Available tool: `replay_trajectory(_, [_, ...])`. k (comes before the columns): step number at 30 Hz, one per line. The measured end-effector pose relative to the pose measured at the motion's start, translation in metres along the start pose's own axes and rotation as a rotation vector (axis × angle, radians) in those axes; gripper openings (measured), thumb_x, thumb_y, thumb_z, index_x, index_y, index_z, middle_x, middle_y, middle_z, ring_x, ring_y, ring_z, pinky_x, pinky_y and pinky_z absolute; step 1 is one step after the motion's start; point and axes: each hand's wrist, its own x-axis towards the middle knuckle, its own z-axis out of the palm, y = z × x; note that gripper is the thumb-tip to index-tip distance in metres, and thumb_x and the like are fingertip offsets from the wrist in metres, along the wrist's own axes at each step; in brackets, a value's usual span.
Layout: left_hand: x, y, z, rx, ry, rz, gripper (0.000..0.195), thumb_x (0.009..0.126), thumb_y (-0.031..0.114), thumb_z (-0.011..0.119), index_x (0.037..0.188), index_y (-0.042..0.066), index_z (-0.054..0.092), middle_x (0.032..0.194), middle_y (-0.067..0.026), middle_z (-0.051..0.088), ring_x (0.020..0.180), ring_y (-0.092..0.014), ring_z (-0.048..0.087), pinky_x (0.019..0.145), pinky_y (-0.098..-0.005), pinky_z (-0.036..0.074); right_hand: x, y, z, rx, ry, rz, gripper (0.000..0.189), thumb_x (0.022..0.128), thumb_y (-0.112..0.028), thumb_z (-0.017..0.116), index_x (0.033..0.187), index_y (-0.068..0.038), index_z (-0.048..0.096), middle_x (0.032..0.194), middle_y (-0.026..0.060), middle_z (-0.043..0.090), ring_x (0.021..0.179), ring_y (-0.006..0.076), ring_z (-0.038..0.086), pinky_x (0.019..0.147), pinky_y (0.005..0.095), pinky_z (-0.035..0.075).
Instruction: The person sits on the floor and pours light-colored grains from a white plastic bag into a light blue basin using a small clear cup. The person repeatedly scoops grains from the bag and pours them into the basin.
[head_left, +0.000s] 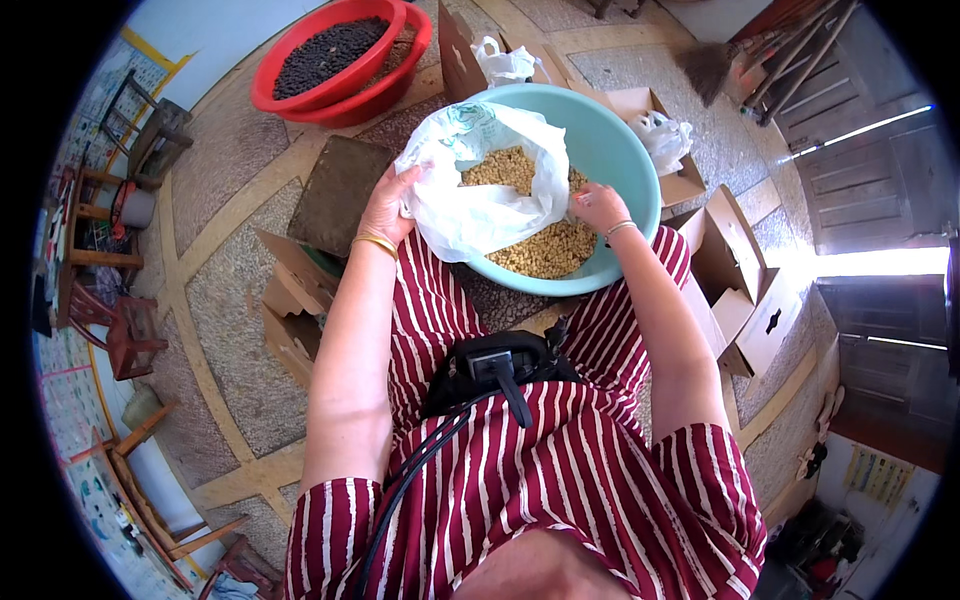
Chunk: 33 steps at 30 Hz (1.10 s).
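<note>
A large light-blue plastic basin (600, 120) stands before my knees, holding loose yellowish kernels or nuggets (555, 251). Over its left half a white plastic bag (487, 217) with green print gapes wide, and more of the same pieces (502, 169) show through its mouth. My left hand (390, 201) grips the bag's left edge, thumb on the outside near the rim. At the bag's right side, inside the basin, is my right hand (602, 208) with its fingers curled. Whether those fingers pinch the bag or hold some pieces is hidden.
Two stacked red basins (330, 109) with dark pieces sit at the upper left. A dark square stool (341, 195) is beside my left hand. Open cardboard boxes (750, 300) flank the basin, and white bags (660, 142) lie in others beyond. Brooms (709, 71) lean at upper right.
</note>
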Motion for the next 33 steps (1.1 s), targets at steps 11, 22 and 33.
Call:
replay_trajectory(11, [0.001,-0.002,-0.011,-0.049,0.041,-0.006,0.053,0.075,0.015,0.064,0.122,0.002,0.043,0.113,-0.0114,0.054,0.106,-0.025,0.051,0.093,-0.0386,0.039,-0.003,-0.015,0.010,-0.099,-0.325,-0.162,0.040,0.070,-0.036,0.059,0.095,-0.004,0.059,0.095,0.0194,0.059,0.094,0.0323,0.054,0.083,0.0384,0.044])
replay_trajectory(22, [0.001,-0.001,-0.007,-0.068,0.037,0.027,0.050,0.077,0.017,0.062,0.121,0.001,0.044,0.114,-0.0118,0.054,0.106,-0.025,0.051,0.093,-0.0384,0.039,-0.008,-0.022,0.007,-0.081,-0.388,-0.262,0.041,0.070,-0.033,0.061,0.096,-0.002,0.058,0.087,0.0174,0.062,0.082,0.0276,0.061,0.077,0.0358,0.047])
replay_trajectory(33, [0.001,-0.001,-0.008,-0.070,0.022,0.033,0.050,0.076,0.018,0.062,0.120,0.002,0.045,0.113,-0.0105,0.055,0.105,-0.024,0.052,0.092,-0.0374,0.039,-0.015,-0.018,-0.038,0.819,-0.609,0.220,0.038,0.078,-0.022,0.057,0.107,0.002,0.055,0.088,0.0099,0.060,0.066,0.0158,0.062,0.058,0.0225,0.049])
